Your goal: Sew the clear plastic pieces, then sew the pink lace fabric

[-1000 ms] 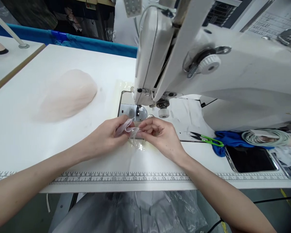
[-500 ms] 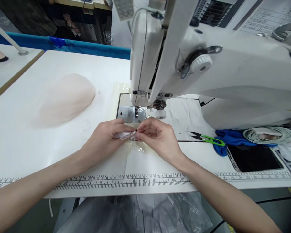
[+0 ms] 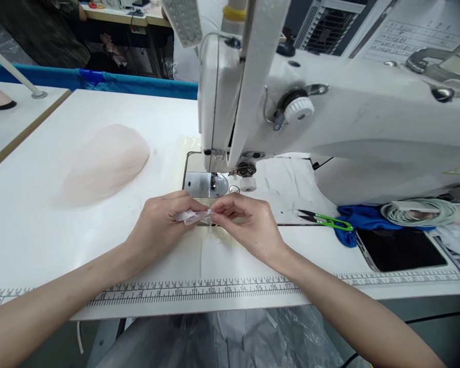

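Pinched between my left hand [image 3: 159,220] and my right hand [image 3: 249,220] is a small strip of thin white fabric [image 3: 191,216]. The left fingers are closed round its bunched part. My right thumb and fingertips press on its narrow end, touching the left fingertips. Both hands are just in front of the sewing machine's metal needle plate [image 3: 199,183], below the white machine head [image 3: 222,112]. Part of the fabric is hidden inside the left fingers.
A sheer, pale pink fabric piece [image 3: 111,163] lies left on the table. Right are green thread snips [image 3: 325,220], a blue cloth [image 3: 362,217], a coiled pale cord [image 3: 421,212] and a phone [image 3: 400,249]. A printed ruler [image 3: 199,291] runs along the front edge.
The view has shifted slightly, so the machine appears further left and lower. Both hands remain in nearly the same place, still pinching the fabric strip, with a little more of it showing.
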Motion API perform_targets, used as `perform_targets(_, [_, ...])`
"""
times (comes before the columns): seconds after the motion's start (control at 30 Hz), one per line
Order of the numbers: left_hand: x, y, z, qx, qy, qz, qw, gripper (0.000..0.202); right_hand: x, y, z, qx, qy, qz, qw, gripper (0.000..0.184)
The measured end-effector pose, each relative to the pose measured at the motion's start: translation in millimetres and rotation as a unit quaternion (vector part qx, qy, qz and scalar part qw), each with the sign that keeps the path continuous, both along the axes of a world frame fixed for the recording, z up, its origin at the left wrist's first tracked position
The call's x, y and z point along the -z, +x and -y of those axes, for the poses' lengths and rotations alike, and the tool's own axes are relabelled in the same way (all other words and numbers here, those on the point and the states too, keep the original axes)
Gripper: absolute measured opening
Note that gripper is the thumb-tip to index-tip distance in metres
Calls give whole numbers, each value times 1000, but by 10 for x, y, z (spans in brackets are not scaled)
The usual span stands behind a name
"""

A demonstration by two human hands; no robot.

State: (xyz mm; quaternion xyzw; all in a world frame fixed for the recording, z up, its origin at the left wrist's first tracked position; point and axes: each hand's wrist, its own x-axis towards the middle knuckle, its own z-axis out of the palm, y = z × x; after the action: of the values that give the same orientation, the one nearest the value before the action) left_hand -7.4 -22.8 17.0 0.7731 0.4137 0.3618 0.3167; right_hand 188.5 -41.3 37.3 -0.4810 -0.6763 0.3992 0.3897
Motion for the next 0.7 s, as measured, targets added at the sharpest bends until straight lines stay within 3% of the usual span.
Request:
perform_targets(0.3, [-32, 24, 20, -9, -8, 11, 1000, 10, -8, 15, 6, -58, 60, 55, 995, 14])
perform_targets(0.53, [-49, 28, 39, -14, 19, 21, 999, 12, 36, 69, 17, -58, 201, 100, 973, 10])
perform_targets(0.7, [-138, 9, 67, 25, -147, 36, 988, 19, -39, 82, 55, -67, 202, 118, 970, 13])
